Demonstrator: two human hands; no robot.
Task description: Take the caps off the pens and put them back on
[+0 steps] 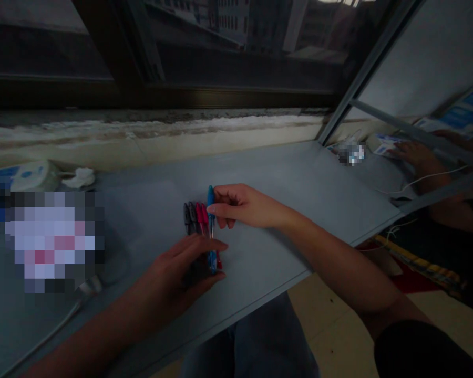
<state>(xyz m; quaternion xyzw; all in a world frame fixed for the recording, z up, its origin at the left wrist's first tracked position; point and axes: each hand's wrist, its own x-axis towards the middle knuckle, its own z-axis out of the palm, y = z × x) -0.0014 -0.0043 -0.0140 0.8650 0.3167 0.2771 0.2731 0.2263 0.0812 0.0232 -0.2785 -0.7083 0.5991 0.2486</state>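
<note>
Several pens lie side by side on the grey table (284, 178): two black pens (189, 216), red pens (200, 214) and a blue pen (211, 202) at the right of the row. My right hand (242, 206) pinches the upper part of the blue pen between thumb and fingers. My left hand (181, 273) rests over the lower ends of the pens, fingers stretched out and lying across them.
A white round device (33, 176) and a crumpled tissue (79, 178) sit at the far left by the window sill. A white cable (69, 310) runs across the near left. Behind a divider (402, 131) at right, another person's hand (415, 155) rests on a neighbouring desk.
</note>
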